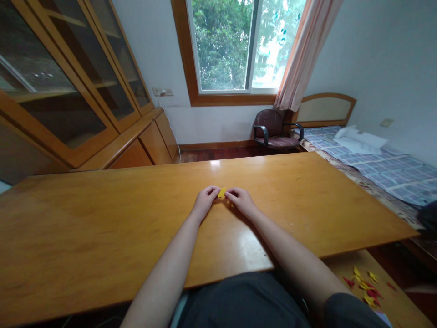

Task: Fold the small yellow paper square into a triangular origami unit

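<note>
A small piece of yellow paper (pixel 221 192) is held up just above the wooden table (pixel 112 228), between my two hands. My left hand (pixel 206 199) pinches its left edge with thumb and fingertips. On the opposite edge, the thumb and fingers of my right hand (pixel 241 199) are closed on the same paper. How the paper is folded is too small to make out. Both forearms reach forward over the near part of the tabletop.
Several folded yellow and red paper figures (pixel 367 287) lie on a lower wooden surface at the bottom right. A brown armchair (pixel 275 130) stands beyond the table, and a bed (pixel 385 168) is to the right. Glass-fronted cabinets (pixel 99 86) line the left wall.
</note>
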Tool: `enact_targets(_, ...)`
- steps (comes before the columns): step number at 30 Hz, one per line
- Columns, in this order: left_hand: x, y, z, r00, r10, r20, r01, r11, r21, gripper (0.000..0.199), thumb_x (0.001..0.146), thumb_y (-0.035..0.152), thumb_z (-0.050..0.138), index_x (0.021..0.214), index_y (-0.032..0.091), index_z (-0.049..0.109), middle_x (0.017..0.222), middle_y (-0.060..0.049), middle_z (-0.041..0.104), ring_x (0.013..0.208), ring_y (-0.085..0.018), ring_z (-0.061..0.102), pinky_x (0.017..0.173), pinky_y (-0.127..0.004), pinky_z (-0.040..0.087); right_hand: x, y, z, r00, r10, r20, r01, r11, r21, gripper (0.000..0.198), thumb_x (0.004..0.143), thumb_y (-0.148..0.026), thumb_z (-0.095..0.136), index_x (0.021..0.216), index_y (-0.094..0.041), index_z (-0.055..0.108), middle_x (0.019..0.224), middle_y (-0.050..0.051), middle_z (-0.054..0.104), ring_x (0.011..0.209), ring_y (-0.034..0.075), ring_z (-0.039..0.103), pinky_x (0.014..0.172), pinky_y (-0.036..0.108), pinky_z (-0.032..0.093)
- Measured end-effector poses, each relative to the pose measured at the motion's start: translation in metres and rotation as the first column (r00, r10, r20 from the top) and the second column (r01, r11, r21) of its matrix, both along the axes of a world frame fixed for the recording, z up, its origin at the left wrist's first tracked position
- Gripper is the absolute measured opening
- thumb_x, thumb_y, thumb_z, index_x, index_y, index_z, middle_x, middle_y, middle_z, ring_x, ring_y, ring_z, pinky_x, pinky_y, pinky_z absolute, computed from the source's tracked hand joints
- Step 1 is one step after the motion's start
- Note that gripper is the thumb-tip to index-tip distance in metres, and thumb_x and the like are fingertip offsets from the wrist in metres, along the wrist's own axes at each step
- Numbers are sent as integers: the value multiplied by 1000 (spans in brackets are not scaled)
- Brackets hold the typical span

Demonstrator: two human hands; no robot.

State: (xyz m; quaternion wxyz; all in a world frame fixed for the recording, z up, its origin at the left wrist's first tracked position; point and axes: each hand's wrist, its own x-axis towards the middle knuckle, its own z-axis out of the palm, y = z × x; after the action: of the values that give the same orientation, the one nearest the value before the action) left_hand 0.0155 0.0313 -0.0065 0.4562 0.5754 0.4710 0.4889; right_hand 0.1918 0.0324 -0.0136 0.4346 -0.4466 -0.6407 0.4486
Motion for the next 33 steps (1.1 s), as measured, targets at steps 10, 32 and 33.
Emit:
enact_targets(10,1,-1,3,1000,-4,-11,4,1000,-4,30,79,46,63,78,17,68,73,0,63,71,-15,55,69,-23,43,0,-1,1,1000,11,-19,-11,1000,-29,30,81,-45,62,82,-16,67,63,0,64,52,11,53,52,22,40)
enact_targets(32,0,3,-7,999,-13,52,14,999,-30,29,71,39,74,86,15,68,79,-1,64,76,-15,57,73,-25,44,-1,-2,5,997,-19,-72,15,998,-61,31,80,-46,61,78,-15,65,61,-1,60,49,10,51,48,22,40)
enact_targets(33,0,3,-7,998,-6,59,7,999,-32,30,69,38,75,87,15,68,79,-1,63,75,-14,57,73,-25,44,-1,-2,5,997,-21,-77,16,998,-63,31,80,-46,61,79,-15,66,61,-1,59,49,10,51,48,22,40)
